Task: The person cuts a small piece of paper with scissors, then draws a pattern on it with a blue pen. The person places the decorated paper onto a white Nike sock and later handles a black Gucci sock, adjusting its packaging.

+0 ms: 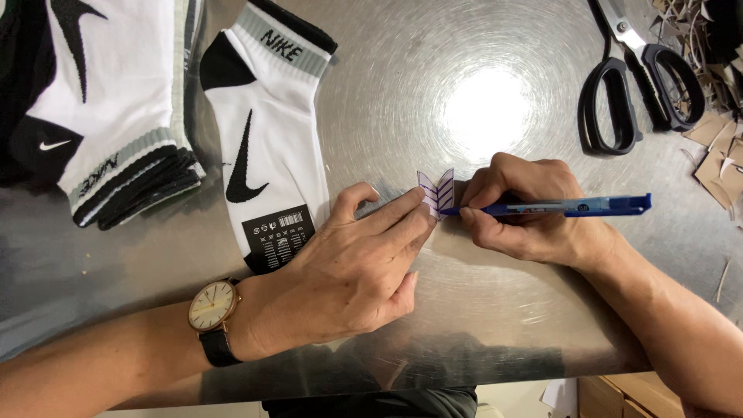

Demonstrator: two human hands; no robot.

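Note:
My left hand [352, 263] rests on the shiny steel table [495, 310], its fingertips pinching a small folded piece of white paper [436, 190] marked with purple lines. My right hand [526, 209] grips a blue pen [573, 206] sideways, its tip touching the paper's lower right edge. A round watch with a black strap [213, 308] sits on my left wrist. The part of the paper under my fingers is hidden.
A white ankle sock with black heel and a dark label [259, 147] lies left of my hands. A stack of similar socks [101, 108] is at the far left. Black-handled scissors [638, 77] and cardboard scraps [720, 147] lie at the upper right.

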